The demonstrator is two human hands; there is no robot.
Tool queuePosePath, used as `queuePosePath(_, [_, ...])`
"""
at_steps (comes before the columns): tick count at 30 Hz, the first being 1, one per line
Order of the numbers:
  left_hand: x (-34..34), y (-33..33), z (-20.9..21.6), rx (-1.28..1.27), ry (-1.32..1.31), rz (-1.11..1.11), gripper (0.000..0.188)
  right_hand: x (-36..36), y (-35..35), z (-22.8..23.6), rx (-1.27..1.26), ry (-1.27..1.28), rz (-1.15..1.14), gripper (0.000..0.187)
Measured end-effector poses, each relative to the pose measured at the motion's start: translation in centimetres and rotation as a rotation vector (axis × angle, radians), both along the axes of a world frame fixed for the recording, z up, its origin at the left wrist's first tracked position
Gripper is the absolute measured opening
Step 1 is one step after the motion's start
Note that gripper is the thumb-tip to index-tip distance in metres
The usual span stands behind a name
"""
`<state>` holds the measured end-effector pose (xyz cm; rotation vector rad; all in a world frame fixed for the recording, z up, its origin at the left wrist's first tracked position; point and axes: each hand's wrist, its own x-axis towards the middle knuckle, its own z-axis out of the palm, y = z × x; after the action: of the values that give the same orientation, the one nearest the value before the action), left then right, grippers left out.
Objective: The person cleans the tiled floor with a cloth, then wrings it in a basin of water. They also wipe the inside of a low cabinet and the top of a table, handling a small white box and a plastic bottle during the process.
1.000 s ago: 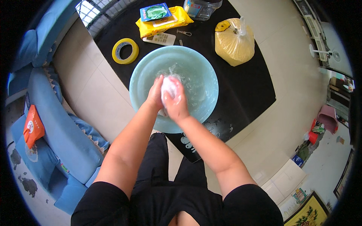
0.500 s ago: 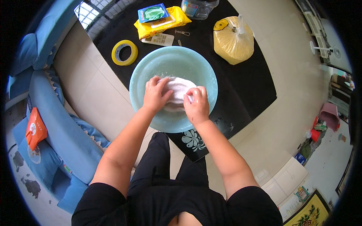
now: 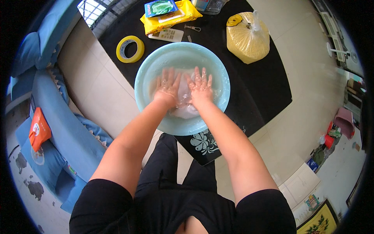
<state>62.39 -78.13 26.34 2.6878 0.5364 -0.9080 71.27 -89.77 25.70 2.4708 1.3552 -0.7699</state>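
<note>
A light blue basin point(image 3: 141, 84) of water stands on the black table near my knees. In it lies a white cloth point(image 3: 185, 91), spread and mostly under the water. My left hand point(image 3: 167, 87) rests flat on the cloth's left part with fingers stretched out, a little smeared by motion. On its right part my right hand point(image 3: 201, 87) presses down, palm low and fingers spread. Water ripples and splashes between the two hands. Part of the cloth is hidden beneath them.
On the black table point(image 3: 257, 89) lie a yellow tape roll point(image 3: 120, 50), a white remote point(image 3: 167, 35), a small metal clip point(image 3: 193, 28), a yellow packet point(image 3: 154, 25) with a blue packet point(image 3: 161, 7) on it, a clear plastic container point(image 3: 212, 7) and a tied bag of yellow grain point(image 3: 249, 43). A blue sofa point(image 3: 66, 117) stands left.
Both hands have let go of the bunched cloth and opened flat over it. The cloth has gone from gathered above the water to spread low in it.
</note>
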Motion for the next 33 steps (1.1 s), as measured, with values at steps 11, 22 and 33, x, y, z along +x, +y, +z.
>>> queuePosePath(11, [-1.7, 1.0, 0.4, -0.101, -0.017, 0.400, 0.030, -0.9, -1.0, 0.3, 0.326, 0.106, -0.352, 0.062])
queuePosePath(22, [-6.5, -3.2, 13.5, -1.062, -0.910, 0.535, 0.033, -2.7, -4.1, 6.8, 0.656, 1.795, -1.586, 0.067])
queuePosePath(33, [-9.8, -1.7, 10.5, -2.148, -0.437, 0.881, 0.047, -2.8, -5.0, 7.2, 0.501, 1.835, -1.548, 0.062])
